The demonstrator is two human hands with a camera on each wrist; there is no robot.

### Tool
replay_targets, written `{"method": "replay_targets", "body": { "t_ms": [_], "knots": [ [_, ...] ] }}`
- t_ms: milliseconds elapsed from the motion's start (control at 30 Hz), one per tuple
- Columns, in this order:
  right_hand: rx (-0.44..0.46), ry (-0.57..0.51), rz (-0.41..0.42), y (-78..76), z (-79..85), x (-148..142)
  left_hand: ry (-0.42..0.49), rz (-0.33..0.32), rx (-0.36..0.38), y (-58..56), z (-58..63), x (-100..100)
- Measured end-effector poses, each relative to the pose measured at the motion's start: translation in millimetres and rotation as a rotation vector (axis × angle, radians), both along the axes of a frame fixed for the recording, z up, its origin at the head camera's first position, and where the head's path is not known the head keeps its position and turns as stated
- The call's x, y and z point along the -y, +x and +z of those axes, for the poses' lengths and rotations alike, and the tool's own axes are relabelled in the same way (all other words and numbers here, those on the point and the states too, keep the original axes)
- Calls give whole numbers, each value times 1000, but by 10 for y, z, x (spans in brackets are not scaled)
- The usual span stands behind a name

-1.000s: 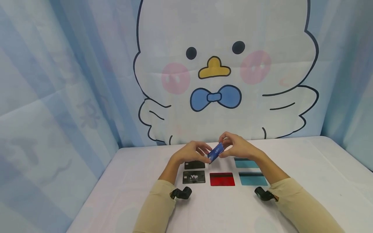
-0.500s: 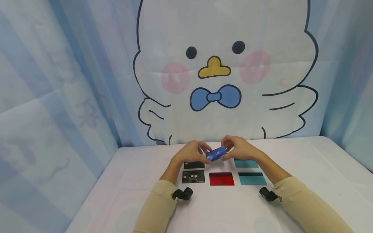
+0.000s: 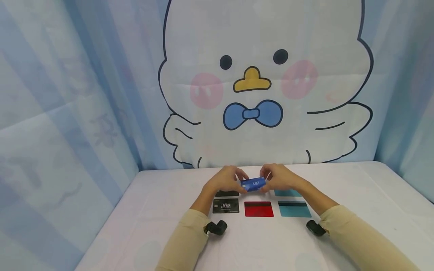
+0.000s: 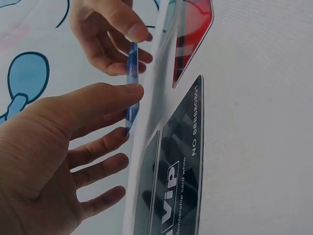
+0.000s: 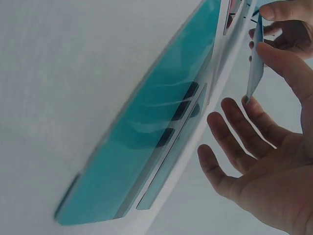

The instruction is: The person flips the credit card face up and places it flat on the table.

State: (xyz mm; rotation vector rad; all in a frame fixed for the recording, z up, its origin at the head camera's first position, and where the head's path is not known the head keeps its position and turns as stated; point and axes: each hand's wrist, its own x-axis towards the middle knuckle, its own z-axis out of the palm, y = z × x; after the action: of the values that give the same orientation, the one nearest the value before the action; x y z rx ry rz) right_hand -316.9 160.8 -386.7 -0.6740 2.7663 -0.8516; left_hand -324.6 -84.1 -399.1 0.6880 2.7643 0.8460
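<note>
Both hands hold one blue VIP card between them, raised above the far part of the table. My left hand pinches its left end with thumb and a finger; the other fingers spread loosely in the left wrist view. At the opposite end my right hand pinches the card between thumb and finger. Below lie a black Vip card, a red card with a dark stripe, and a teal card. Farther back are another black card and another teal card, partly hidden by the hands.
A white cloth covers the table. Behind it hangs a curtain printed with a cartoon bird, with blue curtain panels at both sides. Black wrist cameras protrude from both sleeves.
The blue card has turned from a steep slant to nearly level, its VIP print now upright. Both hands have lowered slightly toward the table while keeping hold of it.
</note>
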Motion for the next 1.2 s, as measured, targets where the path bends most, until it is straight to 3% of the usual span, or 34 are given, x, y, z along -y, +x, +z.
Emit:
{"method": "replay_targets", "body": {
  "t_ms": [467, 733, 900, 1200],
  "knots": [
    [-14, 135, 30, -31, 48, 57, -78, 12, 16, 49, 65, -78],
    [-14, 197, 33, 20, 14, 86, -90, 16, 23, 71, -17, -122],
    [7, 207, 19, 33, -14, 106, -90, 50, 47, 123, -45, -143],
    [-5, 229, 15, 8, 15, 110, -88, 61, 43, 147, 13, -163]
  ]
}}
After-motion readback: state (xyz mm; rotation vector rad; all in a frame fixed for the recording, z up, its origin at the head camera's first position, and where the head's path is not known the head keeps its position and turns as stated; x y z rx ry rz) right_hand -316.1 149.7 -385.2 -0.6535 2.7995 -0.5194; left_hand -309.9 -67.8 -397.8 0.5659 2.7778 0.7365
